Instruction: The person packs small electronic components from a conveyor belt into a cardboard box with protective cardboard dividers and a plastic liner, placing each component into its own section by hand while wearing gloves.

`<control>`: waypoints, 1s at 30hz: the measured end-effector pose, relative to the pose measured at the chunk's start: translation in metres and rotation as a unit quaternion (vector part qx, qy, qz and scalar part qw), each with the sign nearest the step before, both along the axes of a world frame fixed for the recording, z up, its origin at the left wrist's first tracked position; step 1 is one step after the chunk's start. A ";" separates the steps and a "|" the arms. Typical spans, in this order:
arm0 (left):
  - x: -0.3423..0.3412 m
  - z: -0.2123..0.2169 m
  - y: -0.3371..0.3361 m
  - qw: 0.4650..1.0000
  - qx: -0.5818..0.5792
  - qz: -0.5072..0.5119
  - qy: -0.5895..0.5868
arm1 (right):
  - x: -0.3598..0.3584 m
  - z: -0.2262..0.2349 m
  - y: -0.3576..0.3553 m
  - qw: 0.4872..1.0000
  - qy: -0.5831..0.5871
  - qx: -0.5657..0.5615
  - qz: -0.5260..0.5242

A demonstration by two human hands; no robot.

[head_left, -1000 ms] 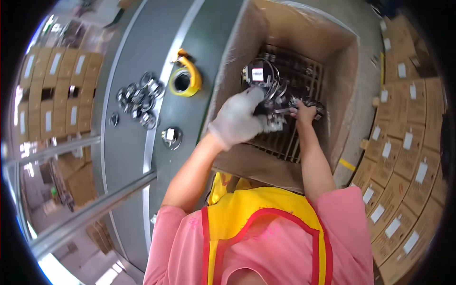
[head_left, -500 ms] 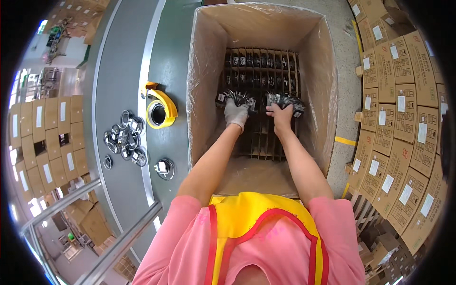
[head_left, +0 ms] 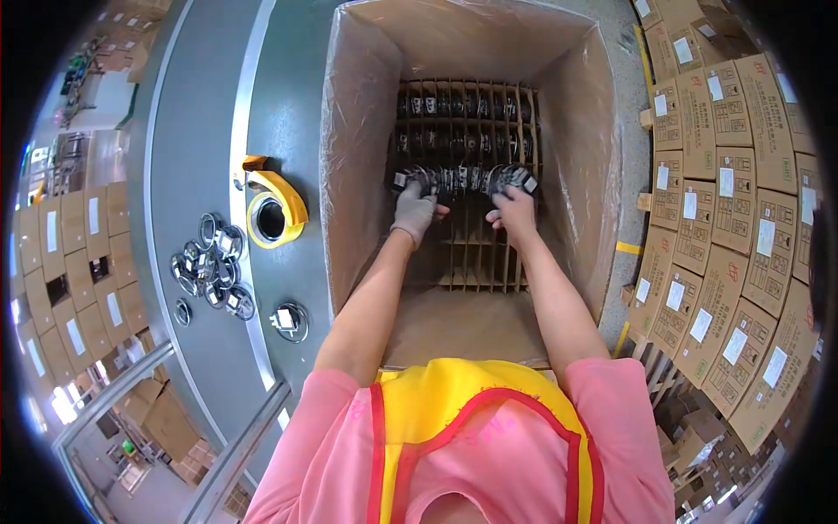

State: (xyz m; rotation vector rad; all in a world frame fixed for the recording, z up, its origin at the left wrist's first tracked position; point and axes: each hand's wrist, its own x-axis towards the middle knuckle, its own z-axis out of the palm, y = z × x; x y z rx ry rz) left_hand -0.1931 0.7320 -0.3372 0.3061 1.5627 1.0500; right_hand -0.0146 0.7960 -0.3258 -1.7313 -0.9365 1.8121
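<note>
Cardboard dividers (head_left: 476,253) fill the big lined box (head_left: 349,157), and we reach deep inside. Our gloved left hand (head_left: 415,210) and bare right hand (head_left: 515,210) each grip one end of a row of black round parts (head_left: 463,181) above the slots. Outside on the grey table (head_left: 183,131) lie a yellow tape roll (head_left: 272,214) and loose metal discs (head_left: 209,266).

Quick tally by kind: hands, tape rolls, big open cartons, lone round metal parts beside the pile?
Hands: 2, left hand gloved, right hand bare
Tape roll: 1
Open carton: 1
Lone round part: 1
Total: 5
</note>
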 end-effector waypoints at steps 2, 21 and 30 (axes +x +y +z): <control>-0.031 -0.054 -0.017 0.991 -0.081 -0.021 0.108 | -0.001 0.010 0.006 0.979 -0.170 0.109 -0.034; -0.029 -0.046 -0.013 0.956 -0.090 -0.019 0.279 | 0.031 -0.015 0.019 0.820 -0.417 0.324 0.221; -0.032 -0.053 -0.014 0.889 -0.093 -0.061 0.444 | 0.038 -0.012 0.024 0.894 -0.328 0.260 0.158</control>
